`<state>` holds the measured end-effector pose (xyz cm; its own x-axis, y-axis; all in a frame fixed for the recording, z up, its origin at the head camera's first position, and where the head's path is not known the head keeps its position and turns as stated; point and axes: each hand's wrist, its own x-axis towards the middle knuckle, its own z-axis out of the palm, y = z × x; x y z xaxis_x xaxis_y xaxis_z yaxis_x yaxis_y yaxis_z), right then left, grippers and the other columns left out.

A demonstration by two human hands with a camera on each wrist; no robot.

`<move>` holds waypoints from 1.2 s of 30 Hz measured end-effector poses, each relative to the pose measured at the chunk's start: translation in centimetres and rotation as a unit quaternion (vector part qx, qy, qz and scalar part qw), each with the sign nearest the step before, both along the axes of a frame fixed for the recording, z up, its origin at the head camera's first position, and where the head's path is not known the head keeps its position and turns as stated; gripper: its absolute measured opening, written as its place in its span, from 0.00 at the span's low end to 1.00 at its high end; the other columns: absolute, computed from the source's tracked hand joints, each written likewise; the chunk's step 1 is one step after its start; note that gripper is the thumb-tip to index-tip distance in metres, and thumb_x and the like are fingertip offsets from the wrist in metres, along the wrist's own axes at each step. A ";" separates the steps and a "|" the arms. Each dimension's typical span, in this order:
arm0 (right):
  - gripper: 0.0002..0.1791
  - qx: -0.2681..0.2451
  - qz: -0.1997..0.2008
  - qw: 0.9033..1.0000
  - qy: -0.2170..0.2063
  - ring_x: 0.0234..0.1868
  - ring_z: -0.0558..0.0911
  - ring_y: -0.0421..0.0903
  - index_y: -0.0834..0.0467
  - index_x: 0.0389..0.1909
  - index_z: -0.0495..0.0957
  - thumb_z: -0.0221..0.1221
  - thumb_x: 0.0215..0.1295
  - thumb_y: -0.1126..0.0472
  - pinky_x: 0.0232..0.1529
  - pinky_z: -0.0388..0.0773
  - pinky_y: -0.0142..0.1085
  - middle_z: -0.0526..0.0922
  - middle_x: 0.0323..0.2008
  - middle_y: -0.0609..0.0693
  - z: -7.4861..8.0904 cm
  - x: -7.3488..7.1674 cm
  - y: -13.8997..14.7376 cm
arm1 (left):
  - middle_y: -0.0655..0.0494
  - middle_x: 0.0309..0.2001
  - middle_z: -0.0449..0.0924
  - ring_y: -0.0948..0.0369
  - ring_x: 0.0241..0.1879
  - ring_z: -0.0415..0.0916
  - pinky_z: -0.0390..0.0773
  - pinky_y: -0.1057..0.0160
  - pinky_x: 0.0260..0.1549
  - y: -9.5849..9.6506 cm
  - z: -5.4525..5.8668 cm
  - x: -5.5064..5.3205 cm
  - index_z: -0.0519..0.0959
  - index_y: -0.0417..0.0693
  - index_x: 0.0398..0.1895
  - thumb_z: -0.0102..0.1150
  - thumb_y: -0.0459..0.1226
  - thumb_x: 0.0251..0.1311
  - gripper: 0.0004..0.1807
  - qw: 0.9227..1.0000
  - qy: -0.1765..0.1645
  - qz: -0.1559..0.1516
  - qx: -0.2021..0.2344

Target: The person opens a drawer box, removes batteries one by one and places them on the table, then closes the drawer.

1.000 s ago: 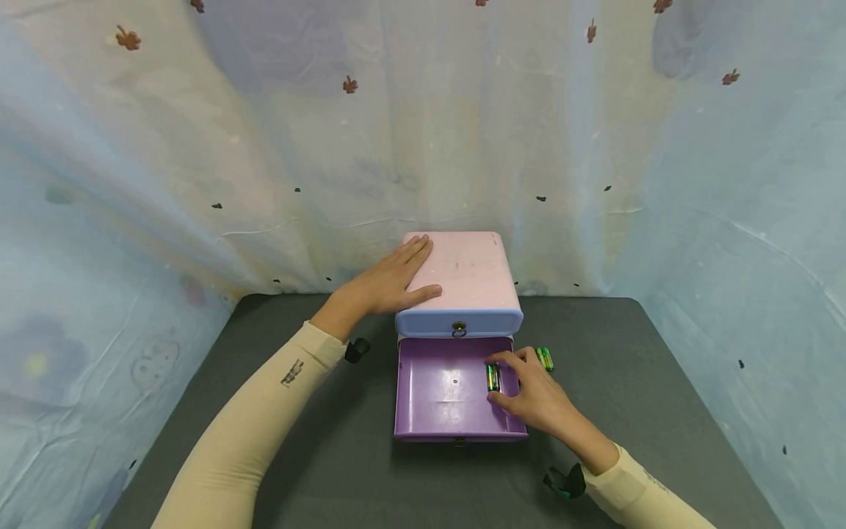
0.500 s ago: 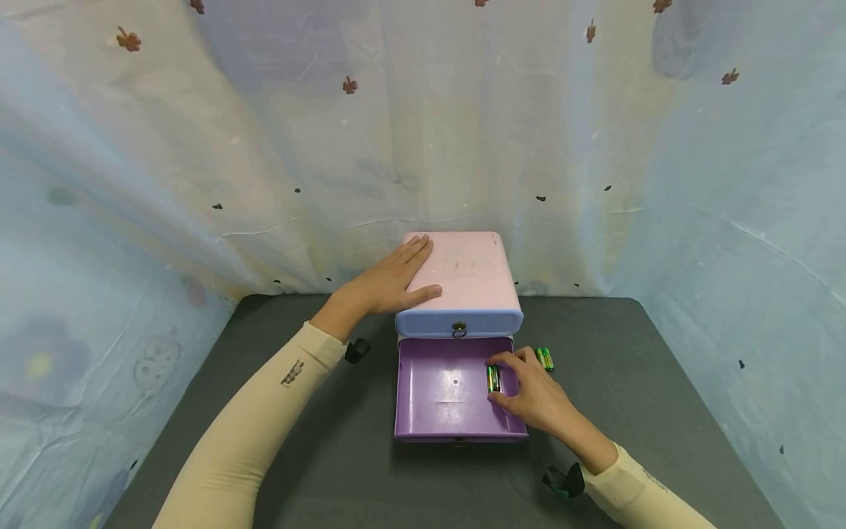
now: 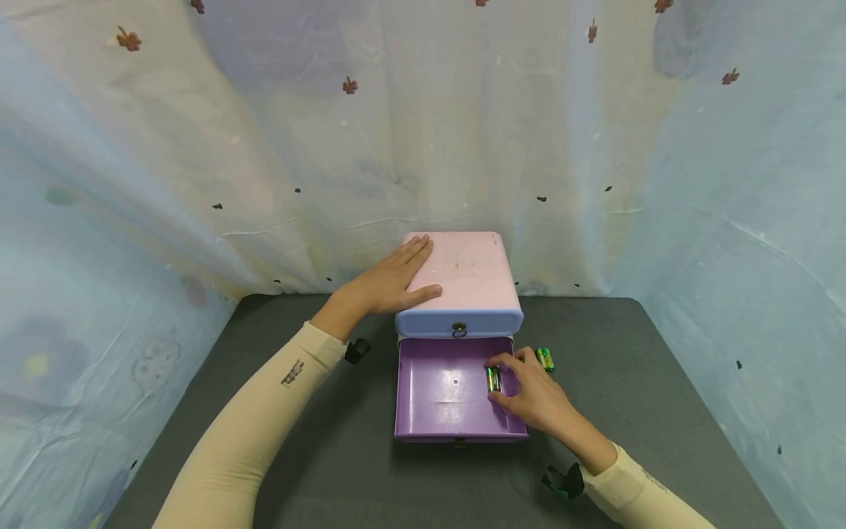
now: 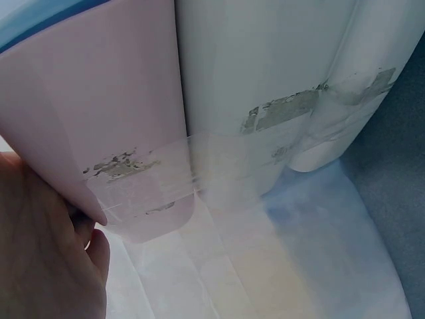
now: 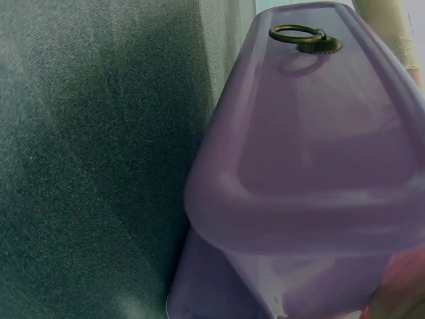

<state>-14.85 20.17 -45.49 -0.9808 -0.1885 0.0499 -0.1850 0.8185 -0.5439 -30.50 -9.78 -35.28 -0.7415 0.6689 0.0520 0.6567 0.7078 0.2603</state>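
Two hands: well apart; the left hand point(image 3: 395, 278) lies flat on the pink-topped drawer box point(image 3: 469, 268), fingers straight, thumb spread; the right hand point(image 3: 535, 389) pinches the green batteries between a finger and the thumb, one at each end.
Green batteries: what looks like a side-by-side pair point(image 3: 493, 379), inside the pulled-out purple drawer point(image 3: 429, 437), near its right wall; whether they touch the floor I cannot tell.
Long axis: front to back, about parallel to the drawer's side walls; which way the terminals point is too small to read.
Handling: probably light but dense for their size, stiff, smooth-sleeved and apt to roll or slide apart; not fragile.
Best hold: judged to be both ends, as here, or across both sides to keep the pair together.
Second green pair: on the dark table point(image 3: 317, 455) just beyond the right hand, these batteries point(image 3: 545, 359) lie slightly askew, far ends leaning left.
Purple drawer: likely light, stiff, slick plastic; its front faces the person, and its ring pull point(image 5: 295, 34) is the natural grip.
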 end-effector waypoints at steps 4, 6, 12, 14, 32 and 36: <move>0.27 -0.001 0.000 1.000 0.002 0.47 0.78 0.51 0.46 0.60 0.85 0.80 0.58 0.57 0.34 0.76 0.42 0.74 0.56 0.56 0.0 0.0 0.0 | 0.52 0.89 0.29 0.57 0.87 0.25 0.35 0.55 0.85 0.0 0.0 0.0 0.34 0.46 0.89 0.41 0.68 0.78 0.54 1.000 -0.001 -0.001 0.002; 0.27 -0.001 0.001 1.000 0.003 0.47 0.78 0.51 0.46 0.59 0.85 0.80 0.58 0.57 0.34 0.77 0.42 0.74 0.56 0.56 -0.1 0.0 0.0 | 0.52 0.89 0.29 0.57 0.87 0.25 0.35 0.55 0.85 0.0 0.0 0.0 0.34 0.46 0.89 0.41 0.68 0.78 0.54 1.000 -0.001 -0.001 0.003; 0.27 0.001 0.002 1.000 0.008 0.48 0.79 0.52 0.45 0.58 0.85 0.81 0.58 0.57 0.33 0.78 0.44 0.75 0.57 0.56 -0.1 0.1 0.0 | 0.52 0.89 0.29 0.57 0.87 0.25 0.35 0.54 0.85 0.0 0.0 0.1 0.34 0.46 0.89 0.41 0.68 0.78 0.54 1.000 -0.001 -0.001 0.002; 0.27 0.004 0.000 1.000 0.008 0.48 0.79 0.52 0.45 0.59 0.85 0.81 0.58 0.57 0.33 0.78 0.44 0.75 0.57 0.57 -0.1 0.1 0.0 | 0.51 0.89 0.29 0.57 0.87 0.25 0.36 0.54 0.85 0.0 0.0 0.1 0.34 0.46 0.89 0.41 0.68 0.78 0.54 1.000 -0.001 -0.002 0.003; 0.26 -0.008 -0.005 0.999 0.033 0.49 0.83 0.53 0.46 0.59 0.85 0.80 0.60 0.53 0.32 0.79 0.43 0.74 0.63 0.59 0.5 0.7 0.2 | 0.51 0.89 0.28 0.57 0.87 0.25 0.33 0.56 0.84 0.0 0.1 0.0 0.34 0.46 0.89 0.40 0.68 0.79 0.54 1.000 -0.003 -0.002 0.000; 0.26 -0.017 -0.004 0.999 0.041 0.50 0.86 0.55 0.46 0.60 0.85 0.79 0.60 0.54 0.31 0.80 0.42 0.73 0.64 0.58 0.8 0.9 0.4 | 0.51 0.89 0.29 0.57 0.87 0.25 0.33 0.56 0.84 0.0 0.1 0.0 0.34 0.46 0.89 0.41 0.68 0.79 0.54 1.000 -0.003 -0.002 0.001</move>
